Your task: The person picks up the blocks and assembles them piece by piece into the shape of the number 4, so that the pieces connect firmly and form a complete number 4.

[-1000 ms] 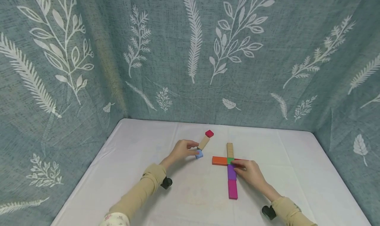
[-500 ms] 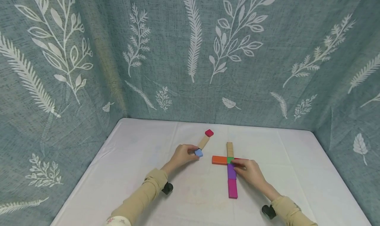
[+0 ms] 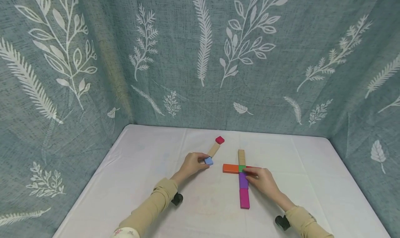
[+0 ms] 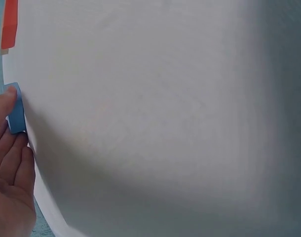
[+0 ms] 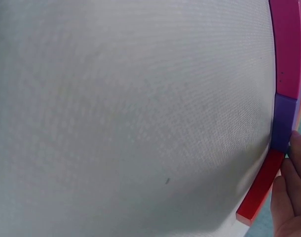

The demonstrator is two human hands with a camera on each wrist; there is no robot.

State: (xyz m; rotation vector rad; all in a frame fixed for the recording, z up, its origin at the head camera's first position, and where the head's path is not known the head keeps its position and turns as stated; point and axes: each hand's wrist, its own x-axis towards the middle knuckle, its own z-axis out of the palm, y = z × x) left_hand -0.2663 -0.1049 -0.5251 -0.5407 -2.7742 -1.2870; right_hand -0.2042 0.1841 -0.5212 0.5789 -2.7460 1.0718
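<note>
My left hand (image 3: pixel 191 164) pinches a light-blue block (image 3: pixel 208 161) between thumb and fingertips. In the left wrist view the thumb lies on the blue block (image 4: pixel 16 111). Just behind it lies a plain wooden block (image 3: pixel 214 149), with a red block (image 3: pixel 220 140) at its far end. My right hand (image 3: pixel 264 180) rests its fingertips at the middle of a flat cross of blocks: a green block (image 3: pixel 242 168) at the centre, an orange block (image 3: pixel 230 168) on the left, a purple block (image 3: pixel 243 180) in front, and a red block (image 5: pixel 261 187) on the right, partly hidden by that hand.
A magenta block (image 3: pixel 244 198) continues the cross towards the front, and a plain wooden block (image 3: pixel 241 157) forms its far arm. Everything lies on a white-covered table (image 3: pixel 150 144), with a patterned blue-green curtain (image 3: pixel 181 57) behind and at the sides.
My left hand has closed its fingers on the light-blue block, which has turned slightly and shifted a little left. The right hand stays at the cross.
</note>
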